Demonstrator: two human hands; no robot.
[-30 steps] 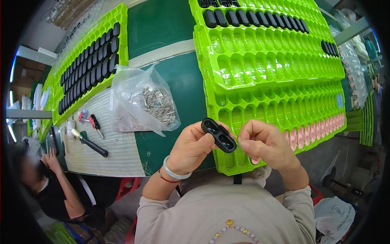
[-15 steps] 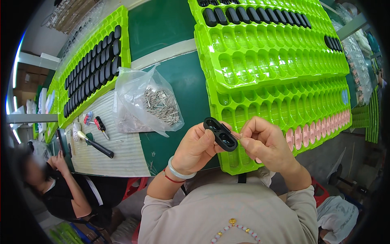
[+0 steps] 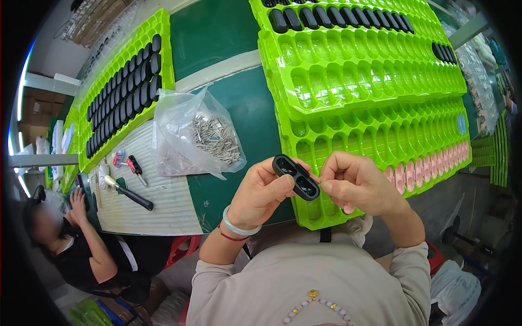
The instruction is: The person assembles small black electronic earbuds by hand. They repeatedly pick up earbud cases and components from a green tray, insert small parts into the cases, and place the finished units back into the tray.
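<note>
My left hand [image 3: 260, 196] is closed around a glossy black earbud case body [image 3: 296, 177], tilted, with two rounded wells facing up. Its thumb lies along the near side of the case. At the right edge of the case, the thumb and forefinger of my right hand [image 3: 356, 186] are pinched together. A thin sliver shows at those fingertips, too small to name. Both hands are above the near-left corner of a bright green moulded tray [image 3: 312, 220]. Pink oblong pieces [image 3: 421, 174] line the tray's near row.
A clear plastic bag [image 3: 179, 127] of thin metal pins [image 3: 216, 142] lies left of my hands. Beside it are a black-handled tool [image 3: 135, 198] and a small red-and-black tool [image 3: 134, 164]. Green trays [image 3: 337, 49] hold black cases. A co-worker [image 3: 92, 244] sits at left.
My hands stay almost in place at the case; the right fingers have shifted slightly at its edge. The co-worker's hand at the left has risen and opened out.
</note>
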